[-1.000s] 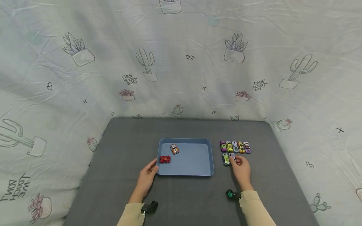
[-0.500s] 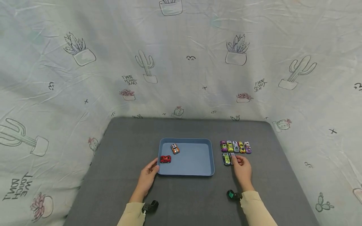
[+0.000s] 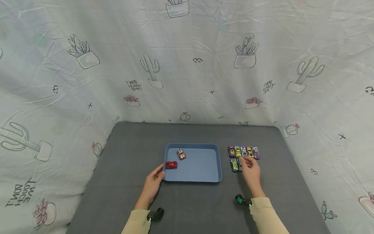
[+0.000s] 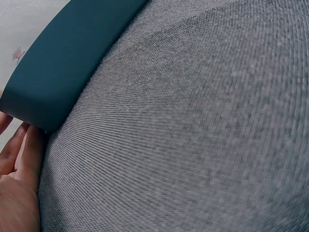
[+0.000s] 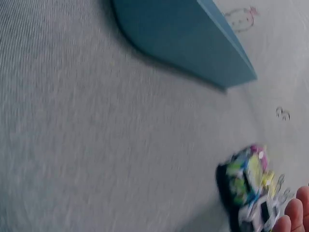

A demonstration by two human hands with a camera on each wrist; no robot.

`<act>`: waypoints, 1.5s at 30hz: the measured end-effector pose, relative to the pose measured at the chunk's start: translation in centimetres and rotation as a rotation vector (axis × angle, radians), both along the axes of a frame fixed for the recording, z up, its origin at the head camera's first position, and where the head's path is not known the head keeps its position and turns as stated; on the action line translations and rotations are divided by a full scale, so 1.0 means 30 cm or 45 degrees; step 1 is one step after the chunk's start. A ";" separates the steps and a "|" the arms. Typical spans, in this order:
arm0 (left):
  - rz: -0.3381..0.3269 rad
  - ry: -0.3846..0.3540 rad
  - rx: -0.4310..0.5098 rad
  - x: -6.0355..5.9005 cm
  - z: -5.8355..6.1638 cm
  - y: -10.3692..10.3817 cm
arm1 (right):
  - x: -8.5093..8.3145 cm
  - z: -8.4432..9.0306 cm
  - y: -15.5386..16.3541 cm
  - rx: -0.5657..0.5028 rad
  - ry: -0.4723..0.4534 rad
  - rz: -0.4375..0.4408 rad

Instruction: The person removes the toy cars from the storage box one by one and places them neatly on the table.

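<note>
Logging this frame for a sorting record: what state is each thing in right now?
blue tray: flat on the table, holding two cars.
red car: in the tray, by its left wall.
orange car: in the tray, angled.
row of five cars: lined up right of the tray.
green car: on the table, below the row.
left hand: touching the tray's left corner.
right hand: fingers at a pale car; grip unclear.

Both forearms reach forward from the near edge in pale sleeves, each with a small dark camera strapped at the wrist. The left hand [image 3: 152, 184] lies low and flat, fingers fairly straight and angled to the far right, thumb spread. The right hand [image 3: 250, 172] is raised slightly, angled to the far left, its fingers [image 5: 295, 216] bent together at the tips.
</note>
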State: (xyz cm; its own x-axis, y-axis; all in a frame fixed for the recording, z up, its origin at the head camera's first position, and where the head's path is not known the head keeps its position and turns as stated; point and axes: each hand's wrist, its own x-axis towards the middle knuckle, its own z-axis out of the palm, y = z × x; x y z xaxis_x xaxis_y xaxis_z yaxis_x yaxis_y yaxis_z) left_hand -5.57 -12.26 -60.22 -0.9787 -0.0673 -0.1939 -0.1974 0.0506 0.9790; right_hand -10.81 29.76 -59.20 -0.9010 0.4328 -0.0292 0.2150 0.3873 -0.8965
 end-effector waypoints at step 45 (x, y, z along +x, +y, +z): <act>-0.030 -0.044 0.023 0.009 0.069 0.006 | -0.148 0.086 -0.578 -0.098 -0.135 0.683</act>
